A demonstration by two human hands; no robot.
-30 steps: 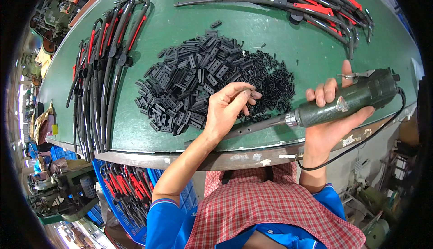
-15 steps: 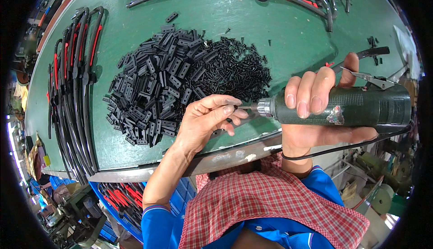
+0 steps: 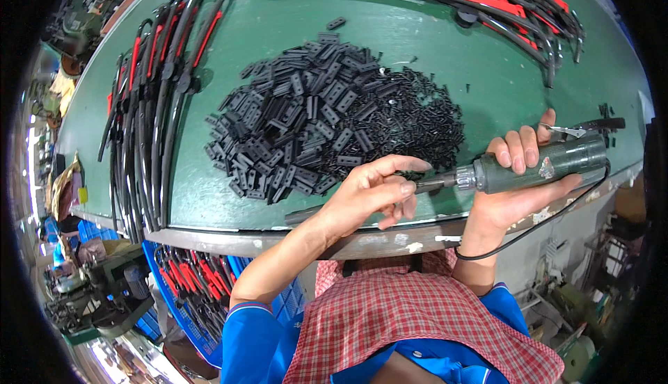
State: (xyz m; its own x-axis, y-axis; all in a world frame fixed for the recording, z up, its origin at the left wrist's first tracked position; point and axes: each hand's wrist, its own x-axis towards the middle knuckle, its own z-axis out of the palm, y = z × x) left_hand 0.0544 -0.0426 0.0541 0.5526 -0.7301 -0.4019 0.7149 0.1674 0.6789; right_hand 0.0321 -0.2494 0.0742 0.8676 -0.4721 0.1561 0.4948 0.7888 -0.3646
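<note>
Right hand: I see it [image 3: 502,204] clamped around the dark green power driver [image 3: 570,163], the index finger beside the silver lever.
Left hand: it [image 3: 369,196] sits at the driver's nose, thumb and forefinger close about the bit [image 3: 445,180]; I cannot tell whether they pinch anything.
Driver: over the near edge of the green table [image 3: 229,36], right of the middle, nose pointing left.
Handling: I would hold bit and fastener in one line, steady the tip lightly, and clear the fingertips before pressing the lever.
Dark bar: its end [image 3: 303,215] shows left of the left wrist; the hands hide its middle.
Beyond the hands: black two-holed clips [image 3: 278,126] heaped left, small screws [image 3: 424,116] right, both close enough to get knocked.
Wiper arms: one bundle [image 3: 149,106] left, another [image 3: 480,1] far right.
Cable: it [image 3: 501,248] loops below the right wrist and could snag.
</note>
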